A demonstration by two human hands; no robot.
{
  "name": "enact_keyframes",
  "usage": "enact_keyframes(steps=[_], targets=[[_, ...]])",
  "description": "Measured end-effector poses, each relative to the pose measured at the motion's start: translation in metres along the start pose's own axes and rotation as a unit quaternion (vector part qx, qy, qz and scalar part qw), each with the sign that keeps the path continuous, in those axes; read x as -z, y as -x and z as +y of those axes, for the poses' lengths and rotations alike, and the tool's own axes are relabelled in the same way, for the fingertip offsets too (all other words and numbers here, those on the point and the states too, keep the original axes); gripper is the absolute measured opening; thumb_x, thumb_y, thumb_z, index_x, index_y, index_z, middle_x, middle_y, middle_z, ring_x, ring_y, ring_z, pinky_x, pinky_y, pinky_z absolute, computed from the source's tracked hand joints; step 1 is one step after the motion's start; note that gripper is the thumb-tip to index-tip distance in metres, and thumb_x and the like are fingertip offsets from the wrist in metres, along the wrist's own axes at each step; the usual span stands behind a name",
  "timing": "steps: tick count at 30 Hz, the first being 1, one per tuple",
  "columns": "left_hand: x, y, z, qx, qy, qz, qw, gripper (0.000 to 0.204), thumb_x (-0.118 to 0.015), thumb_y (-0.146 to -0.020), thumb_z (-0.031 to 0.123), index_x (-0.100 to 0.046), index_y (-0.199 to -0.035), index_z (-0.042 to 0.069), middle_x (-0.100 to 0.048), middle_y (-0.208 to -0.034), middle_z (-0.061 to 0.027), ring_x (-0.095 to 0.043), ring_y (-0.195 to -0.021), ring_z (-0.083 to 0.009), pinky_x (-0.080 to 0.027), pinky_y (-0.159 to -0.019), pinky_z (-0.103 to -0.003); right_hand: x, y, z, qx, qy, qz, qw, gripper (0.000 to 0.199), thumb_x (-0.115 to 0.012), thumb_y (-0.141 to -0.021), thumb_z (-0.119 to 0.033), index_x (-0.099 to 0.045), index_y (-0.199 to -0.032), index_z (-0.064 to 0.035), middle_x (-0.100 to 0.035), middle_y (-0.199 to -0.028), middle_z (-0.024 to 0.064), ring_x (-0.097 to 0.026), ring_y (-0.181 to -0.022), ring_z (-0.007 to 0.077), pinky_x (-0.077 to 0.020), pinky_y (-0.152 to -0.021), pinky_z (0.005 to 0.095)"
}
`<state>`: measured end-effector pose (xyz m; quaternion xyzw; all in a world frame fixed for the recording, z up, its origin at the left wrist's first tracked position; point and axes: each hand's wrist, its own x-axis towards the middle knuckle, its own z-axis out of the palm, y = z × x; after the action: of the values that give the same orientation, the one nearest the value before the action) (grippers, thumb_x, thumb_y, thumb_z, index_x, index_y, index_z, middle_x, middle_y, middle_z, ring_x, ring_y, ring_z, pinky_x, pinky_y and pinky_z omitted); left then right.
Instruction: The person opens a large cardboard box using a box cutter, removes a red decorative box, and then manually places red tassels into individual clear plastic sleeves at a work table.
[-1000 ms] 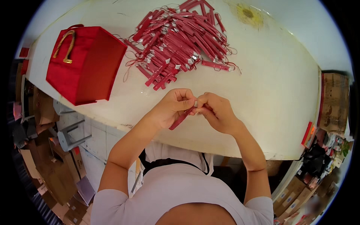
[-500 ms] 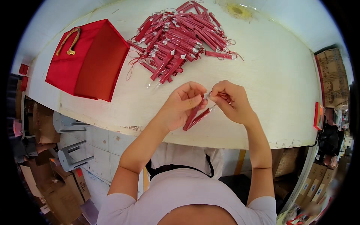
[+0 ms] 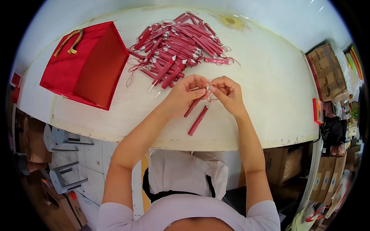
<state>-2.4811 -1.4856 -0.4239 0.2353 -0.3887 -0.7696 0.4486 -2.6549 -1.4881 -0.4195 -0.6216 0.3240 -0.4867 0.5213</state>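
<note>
Above the table's near half, my left hand (image 3: 185, 96) is closed round a slim dark red stick in a clear plastic sleeve (image 3: 192, 107). My right hand (image 3: 228, 94) pinches the whitish, crumpled end (image 3: 208, 89) of it, fingertips close to those of the left. Below them, a second wrapped red stick (image 3: 198, 120) slants downward with its cord end near my right fingers; whether it hangs or rests on the table I cannot tell. Farther off lies a heap of similar red sticks (image 3: 181, 42) with thin red cord loops. One single stick (image 3: 216, 61) lies at the heap's right edge.
A red box-shaped bag (image 3: 88, 63) with a gold rope handle stands at the left of the white table (image 3: 266, 96). Cardboard boxes (image 3: 327, 71) and shelved goods line the right side. Grey stools (image 3: 65, 177) stand on the floor at left.
The second stick has swung from lying against the held one to hanging apart, more steeply. My hands have come closer together at the whitish end. The whole view has shifted slightly.
</note>
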Motion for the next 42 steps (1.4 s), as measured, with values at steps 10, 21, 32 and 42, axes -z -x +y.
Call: enact_keyframes(steps=[10, 21, 32, 42], targets=[[-0.003, 0.011, -0.005, 0.008, -0.173, 0.023, 0.985, 0.022, -0.052, -0.086, 0.013, -0.052, -0.106, 0.003, -0.054, -0.078, -0.002, -0.043, -0.055, -0.0056, -0.032, -0.047, -0.019, 0.009, 0.005, 0.005, -0.039, -0.072, 0.084, 0.993, 0.002, -0.055, -0.081, -0.003, -0.054, -0.083, -0.0043, -0.051, -0.066, -0.0032, -0.04, -0.059, 0.0022, -0.0305, -0.051, 0.0168], [0.012, 0.01, -0.015, -0.143, -0.435, 0.101, 0.883, 0.02, -0.052, -0.086, 0.016, -0.056, -0.101, 0.003, -0.055, -0.078, -0.0004, -0.049, -0.067, -0.0066, -0.041, -0.06, -0.021, 0.01, 0.003, 0.009, -0.061, -0.083, 0.107, 0.989, 0.004, -0.057, -0.079, -0.006, -0.055, -0.081, -0.0039, -0.05, -0.067, -0.0031, -0.043, -0.061, 0.0036, -0.034, -0.056, 0.0181], [0.0, 0.015, -0.009, -0.096, -0.167, -0.02, 0.981, 0.019, -0.057, -0.08, 0.001, -0.051, -0.097, 0.006, -0.055, -0.082, -0.0007, -0.054, -0.077, -0.0071, -0.046, -0.069, -0.021, -0.007, 0.012, 0.002, -0.139, -0.113, -0.007, 0.984, 0.008, -0.056, -0.081, -0.008, -0.055, -0.085, -0.0014, -0.053, -0.073, -0.0016, -0.047, -0.064, 0.0039, -0.0371, -0.057, 0.0176], [0.001, 0.013, -0.004, -0.053, -0.153, -0.008, 0.987, 0.007, -0.057, -0.079, 0.001, -0.051, -0.081, 0.003, -0.056, -0.074, -0.0024, -0.056, -0.066, -0.0087, -0.047, -0.062, -0.021, -0.008, 0.013, -0.003, -0.062, -0.042, -0.013, 0.997, 0.015, -0.054, -0.083, -0.008, -0.054, -0.097, -0.0022, -0.053, -0.073, 0.0, -0.048, -0.059, 0.0049, -0.0373, -0.051, 0.0176]])
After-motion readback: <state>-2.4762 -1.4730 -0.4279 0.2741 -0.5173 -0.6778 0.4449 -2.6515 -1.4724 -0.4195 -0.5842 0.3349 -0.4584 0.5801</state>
